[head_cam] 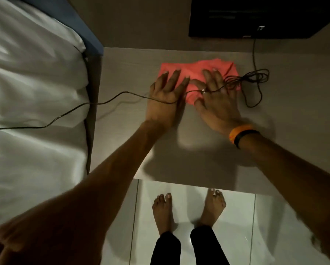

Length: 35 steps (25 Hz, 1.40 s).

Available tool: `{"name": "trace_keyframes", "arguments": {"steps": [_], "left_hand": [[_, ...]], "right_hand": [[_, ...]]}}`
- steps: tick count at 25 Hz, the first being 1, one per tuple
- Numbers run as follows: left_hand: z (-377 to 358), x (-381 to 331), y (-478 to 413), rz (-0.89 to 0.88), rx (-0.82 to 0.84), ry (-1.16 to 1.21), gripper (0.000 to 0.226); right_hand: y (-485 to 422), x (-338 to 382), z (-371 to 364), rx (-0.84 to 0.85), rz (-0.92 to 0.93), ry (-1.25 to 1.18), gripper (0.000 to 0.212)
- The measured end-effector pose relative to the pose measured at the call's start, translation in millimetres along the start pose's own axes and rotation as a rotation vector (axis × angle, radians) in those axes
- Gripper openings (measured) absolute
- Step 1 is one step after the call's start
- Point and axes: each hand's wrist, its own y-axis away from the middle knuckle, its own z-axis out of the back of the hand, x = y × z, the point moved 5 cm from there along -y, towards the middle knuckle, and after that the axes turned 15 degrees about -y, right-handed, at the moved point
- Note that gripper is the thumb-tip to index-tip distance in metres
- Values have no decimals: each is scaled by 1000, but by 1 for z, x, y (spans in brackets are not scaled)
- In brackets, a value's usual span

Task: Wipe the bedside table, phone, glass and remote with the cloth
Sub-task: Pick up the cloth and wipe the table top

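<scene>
A pink cloth (196, 70) lies folded on the pale bedside table (294, 104), toward its far side. My left hand (165, 96) rests flat on the cloth's left part, fingers spread. My right hand (217, 96) presses flat on the cloth's right part, also with fingers apart. A thin black cable (256, 81) runs over the backs of both hands and coils at the cloth's right end. No phone, glass or remote shows in view.
The bed with white sheets (36, 92) borders the table on the left, and the cable trails across it. A black wall-mounted box (256, 18) hangs above the table's far edge. My bare feet stand on white floor tiles (240, 226) below the table's near edge.
</scene>
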Motion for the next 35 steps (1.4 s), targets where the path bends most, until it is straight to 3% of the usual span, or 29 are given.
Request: {"name": "trace_keyframes", "arguments": {"steps": [3, 7, 11, 14, 18, 22, 25, 29, 35], "left_hand": [[-7, -19, 99, 39, -17, 38, 53], [-17, -57, 222, 108, 99, 49, 58], [-15, -107, 247, 71, 64, 101, 60], [-14, -130, 225, 7, 155, 131, 71], [-10, -133, 142, -58, 143, 38, 87], [10, -131, 20, 69, 177, 65, 70], [21, -139, -47, 88, 246, 39, 70], [26, -171, -88, -77, 256, -35, 69], [32, -246, -118, -242, 244, -114, 61]], "right_hand": [[84, 17, -27, 25, 152, 82, 51], [184, 19, -50, 138, 284, 116, 49], [235, -12, -37, 148, 306, 112, 62], [235, -34, -21, 135, 270, 165, 57], [163, -56, 6, 54, 168, 156, 42], [51, -83, 39, -12, 45, 136, 53], [-2, -102, 67, -4, -38, 81, 58], [15, -142, 85, -140, -162, 59, 54], [42, -214, 131, -181, -243, 65, 53]]}}
